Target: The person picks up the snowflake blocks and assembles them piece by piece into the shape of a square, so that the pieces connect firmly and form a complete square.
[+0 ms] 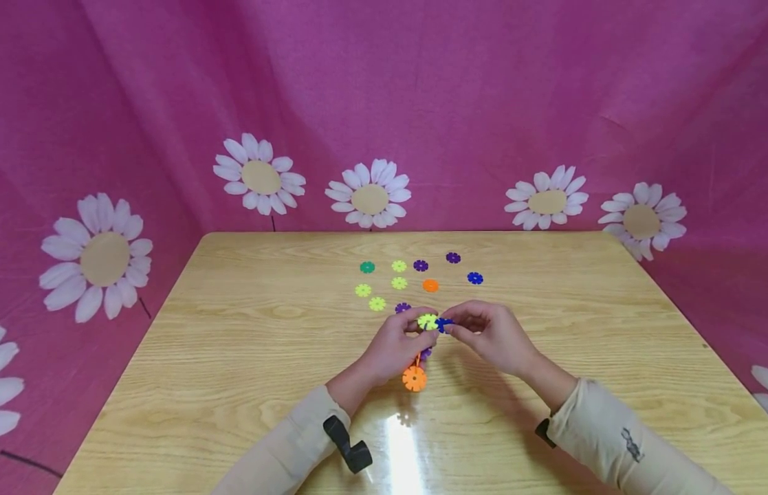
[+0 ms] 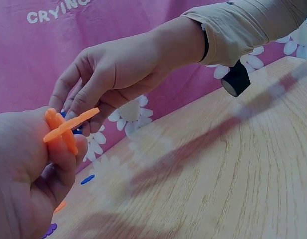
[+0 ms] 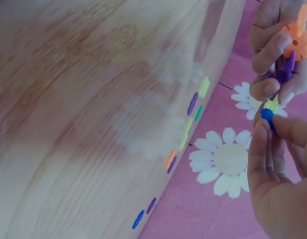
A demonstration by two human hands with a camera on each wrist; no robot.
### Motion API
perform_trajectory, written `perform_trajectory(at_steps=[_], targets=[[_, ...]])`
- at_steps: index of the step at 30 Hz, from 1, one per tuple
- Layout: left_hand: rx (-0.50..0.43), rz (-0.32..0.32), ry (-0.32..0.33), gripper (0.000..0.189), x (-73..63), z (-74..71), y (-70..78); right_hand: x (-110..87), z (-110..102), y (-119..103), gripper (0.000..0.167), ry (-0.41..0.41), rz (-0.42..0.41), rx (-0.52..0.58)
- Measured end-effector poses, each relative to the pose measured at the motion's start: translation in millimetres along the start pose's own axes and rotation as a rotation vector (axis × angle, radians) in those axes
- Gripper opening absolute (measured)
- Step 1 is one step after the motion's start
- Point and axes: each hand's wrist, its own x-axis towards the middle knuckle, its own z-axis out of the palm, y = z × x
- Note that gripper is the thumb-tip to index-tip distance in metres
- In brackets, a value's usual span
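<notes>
Head view, left hand: my left hand [image 1: 396, 349] is pinching a flat, yellow-green, notched plastic disc [image 1: 428, 322] above the pale wooden table [image 1: 266, 385].
Head view, right hand: my right hand [image 1: 498, 337] is closing thumb and fingers on a round, dark blue, notched plastic disc [image 1: 445, 326], its inner edge meeting the yellow-green one.
Head view, chain: a purple notched plastic disc [image 1: 425, 353] and a crossed pair of bright orange, notched plastic discs [image 1: 414, 379] are showing on my left hand's near side.
Head view, loose discs: several coloured notched discs [image 1: 399, 266] are lying flat beyond my hands.
Left wrist view, orange pair: it is sitting against my left hand, partly hiding the blue disc.
Right wrist view, row: orange, purple, yellow-green and blue are running between my hands; how deeply blue is seating, I cannot tell.
Handling: I'm judging these light, stiff, slightly slippery; gripping flat faces near the rim, leaving slots free, is looking best.
</notes>
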Motion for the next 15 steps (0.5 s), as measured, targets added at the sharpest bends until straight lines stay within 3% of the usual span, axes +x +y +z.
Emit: perform_trajectory(at_steps=[10,15], targets=[[0.055,0.01,-0.011,0.036,-0.9,0.7,-1.3,-5.8,8.4,-7.9,0.015,0.09,-0.142,-0.127],[0.07,0.015,-0.024,0.036,-0.8,-0.9,-2.0,-6.5,10.1,-7.8,0.018,0.104,-0.147,-0.138]])
